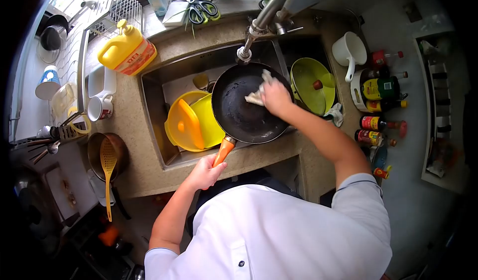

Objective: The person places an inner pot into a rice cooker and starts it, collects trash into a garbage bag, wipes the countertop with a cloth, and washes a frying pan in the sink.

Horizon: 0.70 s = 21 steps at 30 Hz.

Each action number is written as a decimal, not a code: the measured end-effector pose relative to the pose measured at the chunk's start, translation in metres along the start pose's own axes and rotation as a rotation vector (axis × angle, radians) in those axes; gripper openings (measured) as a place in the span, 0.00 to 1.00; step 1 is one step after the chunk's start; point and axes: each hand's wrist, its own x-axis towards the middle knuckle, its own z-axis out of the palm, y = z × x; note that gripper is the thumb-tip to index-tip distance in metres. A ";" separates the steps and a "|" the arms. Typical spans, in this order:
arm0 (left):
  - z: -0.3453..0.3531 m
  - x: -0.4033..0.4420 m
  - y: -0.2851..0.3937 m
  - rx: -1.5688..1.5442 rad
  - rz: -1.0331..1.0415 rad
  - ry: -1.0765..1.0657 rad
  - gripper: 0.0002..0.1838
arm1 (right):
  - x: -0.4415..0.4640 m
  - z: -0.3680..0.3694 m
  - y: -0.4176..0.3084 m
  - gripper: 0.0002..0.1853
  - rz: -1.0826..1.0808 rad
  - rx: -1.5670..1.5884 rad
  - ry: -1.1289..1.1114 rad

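A black frying pan [244,115] lies over the sink, under the faucet [244,53]. Its orange handle [224,151] points toward me, and my left hand [205,172] is closed around the end of it. Inside the pan, my right hand [275,97] presses a pale cloth [255,99] on the upper right of the black surface; its fingers are slightly blurred. Left of the pan, yellow basins [174,128] and an orange lid-like piece [189,123] sit in the sink.
A green lid [309,88] rests in the right basin. The yellow detergent jug [128,53] stands at the back left. On the left are a brown pot [94,153] and white mug [98,109]; a white saucepan [349,49] and several bottles line the right.
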 end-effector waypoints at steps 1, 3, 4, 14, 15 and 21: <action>-0.001 0.003 -0.003 -0.004 0.002 0.001 0.09 | -0.017 -0.003 -0.014 0.16 0.057 -0.003 -0.221; -0.001 0.007 -0.011 -0.002 0.013 0.030 0.09 | -0.041 0.022 -0.036 0.16 -0.229 0.266 -0.149; -0.001 0.008 -0.011 0.000 0.008 0.033 0.09 | -0.041 0.026 -0.054 0.14 -0.300 0.361 -0.088; -0.010 -0.008 0.000 -0.089 -0.025 0.036 0.11 | 0.029 -0.006 0.006 0.17 -0.168 0.273 0.255; -0.012 -0.006 -0.002 -0.053 -0.015 0.044 0.11 | 0.013 -0.016 0.000 0.17 -0.031 0.185 0.044; -0.007 -0.002 0.001 -0.026 -0.042 0.042 0.11 | -0.006 0.023 -0.041 0.14 -0.368 0.330 -0.048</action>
